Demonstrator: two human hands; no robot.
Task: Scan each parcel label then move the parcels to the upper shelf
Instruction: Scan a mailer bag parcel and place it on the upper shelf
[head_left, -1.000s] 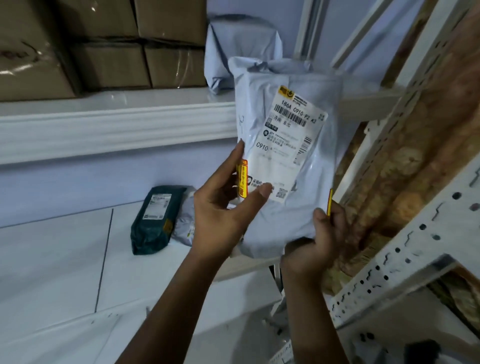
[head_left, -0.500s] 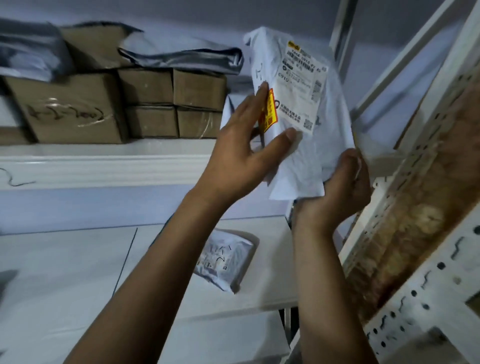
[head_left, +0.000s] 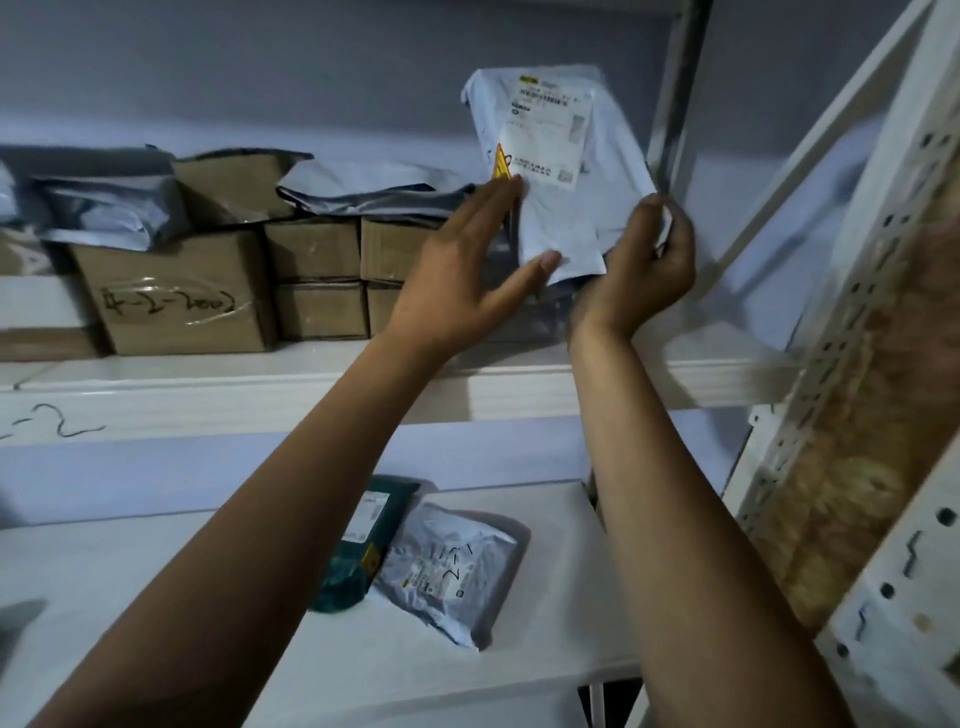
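A white poly mailer (head_left: 569, 218) with a printed label (head_left: 550, 130) stands upright over the far right end of the upper shelf (head_left: 260, 395), close to the shelf post. The right hand (head_left: 639, 270) grips its lower right edge with curled fingers. The left hand (head_left: 457, 275) is flat, its straight fingers touching the mailer's left edge. Cardboard boxes (head_left: 176, 296) sit to the left on the same shelf. A green parcel (head_left: 363, 540) and a grey parcel (head_left: 452, 566) lie on the lower shelf (head_left: 156, 571).

One white parcel (head_left: 566, 218), two hands, left hand (head_left: 467, 280), right hand (head_left: 639, 270), at least six cardboard boxes (head_left: 176, 301), two grey mailer bags (head_left: 374, 192) atop them, two lower down — one green parcel (head_left: 382, 512), one grey parcel (head_left: 452, 566).
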